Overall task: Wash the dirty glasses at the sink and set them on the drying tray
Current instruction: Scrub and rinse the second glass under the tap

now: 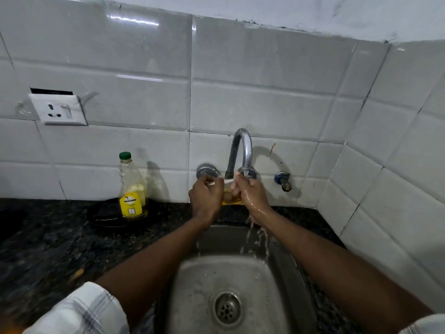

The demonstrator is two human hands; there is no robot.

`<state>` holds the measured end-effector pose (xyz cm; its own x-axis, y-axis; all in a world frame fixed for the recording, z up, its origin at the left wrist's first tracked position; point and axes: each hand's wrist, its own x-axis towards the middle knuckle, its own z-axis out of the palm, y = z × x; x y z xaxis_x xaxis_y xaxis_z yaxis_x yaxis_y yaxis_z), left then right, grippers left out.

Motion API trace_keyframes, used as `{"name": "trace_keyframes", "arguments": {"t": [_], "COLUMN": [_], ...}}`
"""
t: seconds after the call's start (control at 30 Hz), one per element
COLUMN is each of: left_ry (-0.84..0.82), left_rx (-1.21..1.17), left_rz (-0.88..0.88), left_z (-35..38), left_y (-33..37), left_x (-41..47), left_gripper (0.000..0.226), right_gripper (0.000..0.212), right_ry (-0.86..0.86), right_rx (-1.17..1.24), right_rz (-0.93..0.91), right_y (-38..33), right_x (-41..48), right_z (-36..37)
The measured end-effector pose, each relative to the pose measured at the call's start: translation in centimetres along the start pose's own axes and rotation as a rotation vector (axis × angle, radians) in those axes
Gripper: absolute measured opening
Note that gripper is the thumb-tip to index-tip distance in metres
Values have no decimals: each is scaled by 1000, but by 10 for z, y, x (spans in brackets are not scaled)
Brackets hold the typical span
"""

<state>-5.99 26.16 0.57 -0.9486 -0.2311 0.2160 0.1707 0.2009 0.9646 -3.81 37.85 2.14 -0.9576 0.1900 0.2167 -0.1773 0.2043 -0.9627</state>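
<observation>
A clear glass (228, 192) with a yellowish bottom is held up under the chrome tap (242, 150), above the back of the steel sink (192, 292). My left hand (206, 197) grips its left side, fingers curled at the rim. My right hand (250, 194) is wet and holds its right side, fingers at or inside the mouth. Water runs from the spout over my right hand and falls into the sink. Most of the glass is hidden between my hands. No drying tray is in view.
A dish-soap bottle (132, 189) with a green cap and yellow label stands on a black round tray (106, 216) on the dark granite counter (43, 242), left of the sink. Two tap knobs, a small side valve (283, 181) and a wall socket (59, 109) sit on the tiled wall.
</observation>
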Motion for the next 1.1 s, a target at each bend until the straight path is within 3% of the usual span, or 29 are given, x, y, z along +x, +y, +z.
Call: {"name": "trace_keyframes", "arguments": {"t": [0.03, 0.07, 0.13, 0.2, 0.23, 0.33, 0.37, 0.4, 0.5, 0.53, 0.57, 0.6, 0.7, 0.73, 0.77, 0.83, 0.87, 0.9, 0.93, 1.03, 1.07, 1.1], "left_ry": [15, 2, -178, -300, -249, 61, 97, 93, -157, -279, -314, -258, -20, -19, -54, -282, -371, -353, -265, 7, 19, -14], "left_rx": [19, 26, 10, 8, 20, -18, -15, -22, -40, -70, -72, -25, 37, 14, -18, -122, -173, -175, -111, 37, 61, 63], "left_rz": [25, -60, -391, -510, -417, 173, 272, 243, -333, -475, -504, -420, 168, 190, 56, -424, -564, -589, -515, 55, 120, 37], "left_z": [0, 1, 0, -3, -2, -1, -2, -2, -4, -4, -3, -2, -1, -2, -1, -3, -5, -3, 0, 4, 3, 2], "left_y": [-1, -2, -2, -1, -1, -4, -7, -6, 2, 5, 6, 2, -9, -8, -5, 1, 3, 0, -5, -9, -8, -7], "left_x": [-3, 3, 18, 22, 20, -1, -4, -2, 20, 21, 20, 19, 9, 8, 14, 23, 23, 23, 22, 3, 0, 6], "left_gripper": [28, 32, 37, 38, 39, 23, 17, 18, 39, 42, 42, 43, 28, 24, 25, 32, 36, 41, 44, 30, 28, 31], "right_gripper": [42, 41, 35, 34, 36, 40, 40, 39, 37, 38, 39, 41, 44, 44, 42, 34, 32, 31, 33, 42, 43, 41], "right_ry": [-6, -35, -104, -110, -75, 31, 11, -24, -81, -69, -46, -18, 30, 9, -27, -104, -128, -135, -126, -9, -14, -54], "right_rx": [0, -19, -74, -59, -30, 83, 112, 98, -77, -81, -55, -16, 62, 35, -22, -155, -183, -185, -161, -85, -59, -44], "right_rz": [-9, -38, -91, -78, -59, 30, 30, 3, -94, -92, -66, -30, 33, 9, -40, -149, -165, -151, -126, -42, -36, -55], "right_y": [-2, -2, 2, 8, 9, 5, 2, -3, -6, -5, -4, -3, 0, 0, 0, 0, 1, 1, 2, 3, 1, 0], "right_x": [0, 0, -5, -10, -9, 1, 3, 2, -2, -3, -3, -3, 5, 6, 5, 0, -3, -5, -5, 4, 4, 1], "right_z": [0, 0, -2, -3, -2, 0, 1, 1, -1, -2, -1, 0, 1, 1, 0, -5, -8, -9, -8, -4, -3, -3]}}
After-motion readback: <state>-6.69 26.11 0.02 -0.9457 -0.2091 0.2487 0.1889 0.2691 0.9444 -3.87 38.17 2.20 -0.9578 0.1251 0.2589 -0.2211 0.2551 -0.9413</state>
